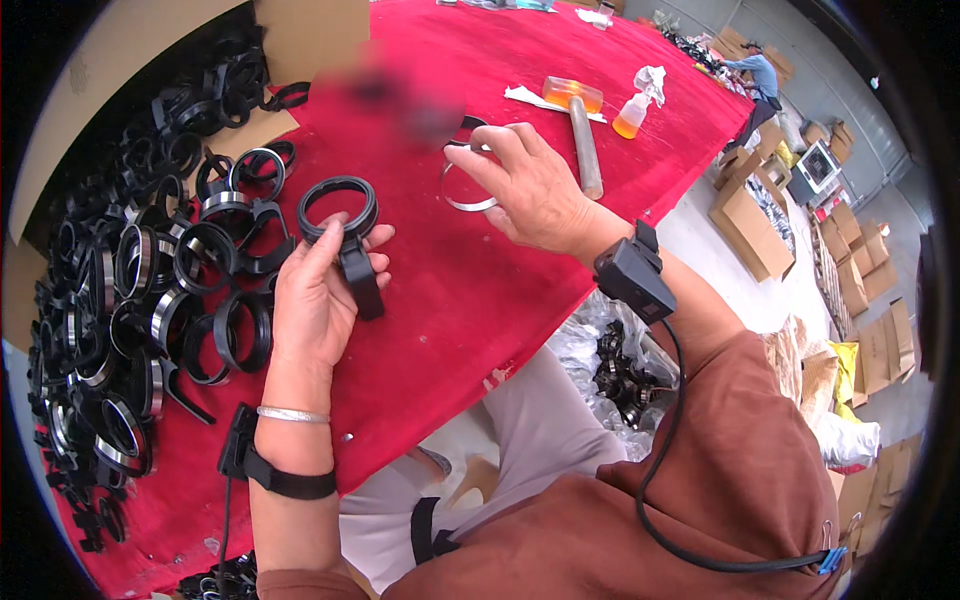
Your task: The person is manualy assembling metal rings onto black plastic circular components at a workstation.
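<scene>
My left hand (315, 295) is closed round a black ring-shaped part with a tab (367, 280). The ring faces up, my thumb lies over its near rim, and the tab hangs down beside my fingers. To the right, my right hand (535, 190) pinches a thin silver metal ring (472, 207) between thumb and fingers, apart from the black part. Part of the silver ring is hidden behind the fingers. Just beyond them a dark curved edge shows, too covered to name. A large pile of black ring parts (205, 255), several with silver bands, lies left of my left hand.
A red cloth (430, 330) covers the table. Beyond my right hand lie a mallet (583, 140) with an amber head and a spray bottle (630, 118) of orange liquid. Cardboard (315, 40) borders the pile. Boxes (745, 225) stand on the floor at right; another person (757, 78) works far off.
</scene>
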The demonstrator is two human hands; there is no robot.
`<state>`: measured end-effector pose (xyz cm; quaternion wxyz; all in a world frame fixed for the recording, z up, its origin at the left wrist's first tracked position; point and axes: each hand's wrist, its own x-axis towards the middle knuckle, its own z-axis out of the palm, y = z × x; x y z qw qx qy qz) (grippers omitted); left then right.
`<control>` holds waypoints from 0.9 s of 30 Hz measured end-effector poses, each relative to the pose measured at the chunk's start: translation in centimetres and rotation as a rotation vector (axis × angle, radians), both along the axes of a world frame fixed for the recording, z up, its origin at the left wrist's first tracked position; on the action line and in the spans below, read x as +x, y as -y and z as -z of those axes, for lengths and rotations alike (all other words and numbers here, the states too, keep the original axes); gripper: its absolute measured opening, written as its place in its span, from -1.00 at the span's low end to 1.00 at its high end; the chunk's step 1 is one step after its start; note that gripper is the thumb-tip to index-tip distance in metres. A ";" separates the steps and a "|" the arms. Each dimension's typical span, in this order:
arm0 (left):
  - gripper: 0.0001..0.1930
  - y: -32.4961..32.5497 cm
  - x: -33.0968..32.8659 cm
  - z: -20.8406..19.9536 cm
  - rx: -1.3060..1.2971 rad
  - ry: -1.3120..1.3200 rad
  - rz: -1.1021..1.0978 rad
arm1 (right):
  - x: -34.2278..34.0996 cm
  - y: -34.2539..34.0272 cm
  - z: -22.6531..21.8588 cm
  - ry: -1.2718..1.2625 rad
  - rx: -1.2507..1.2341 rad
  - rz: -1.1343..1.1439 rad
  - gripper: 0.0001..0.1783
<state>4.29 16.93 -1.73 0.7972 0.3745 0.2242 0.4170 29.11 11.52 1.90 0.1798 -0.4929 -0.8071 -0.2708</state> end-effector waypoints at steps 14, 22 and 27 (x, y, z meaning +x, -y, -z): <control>-0.64 0.5 0.4 -0.9 0.054 0.047 0.126 | 0.3 0.9 -1.3 -0.104 -0.902 0.063 -0.15; -0.47 0.9 0.5 -1.4 0.155 -0.081 0.076 | -1.6 1.3 -2.2 -0.028 -0.801 0.230 -0.29; -0.50 1.5 0.6 -1.2 0.178 -0.097 0.022 | -4.6 0.9 -5.2 -0.402 -0.293 -0.104 -0.29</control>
